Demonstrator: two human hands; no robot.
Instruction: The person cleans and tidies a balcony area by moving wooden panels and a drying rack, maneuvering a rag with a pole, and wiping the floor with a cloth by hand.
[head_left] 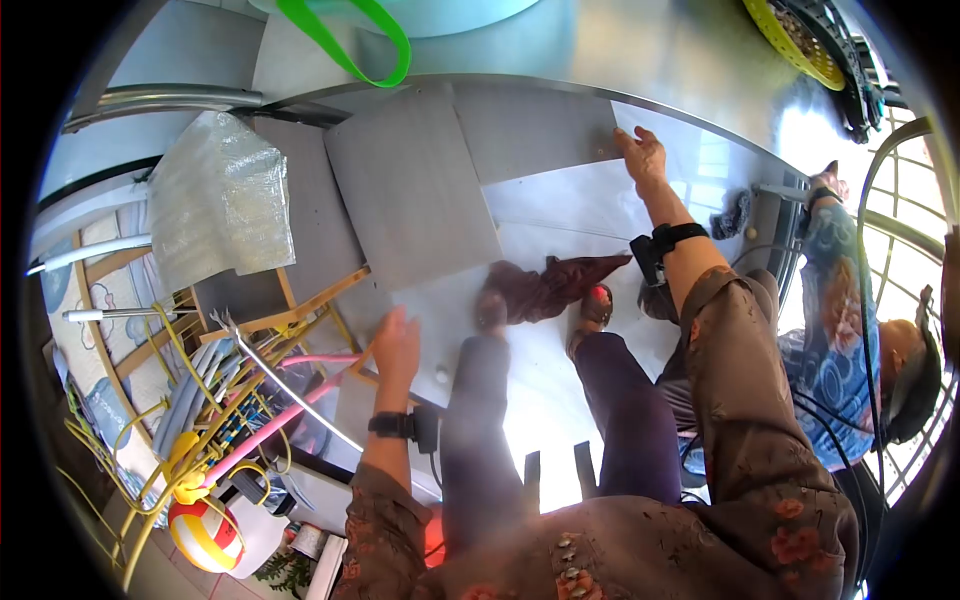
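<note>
My right hand (641, 155) reaches forward with its fingers apart, at the right end of a flat grey panel (540, 130) under the counter edge. Whether the fingertips touch that panel, I cannot tell. A second, larger grey panel (415, 190) adjoins it on the left. My left hand (397, 345) hangs lower, just below the larger panel and beside a wood-coloured edge (330, 298). Its fingers are blurred and partly turned away, and nothing shows clearly in them. On the floor by my feet lies a crumpled dark brown cloth (560, 286).
A metal counter (650, 50) curves across the top, with a green strap (385, 45) hanging there. Silvery wrap (222, 200) covers something at left, above tangled yellow tubing (215, 430) and a ball (205, 538). Another person (835, 330) in a blue patterned top is at right.
</note>
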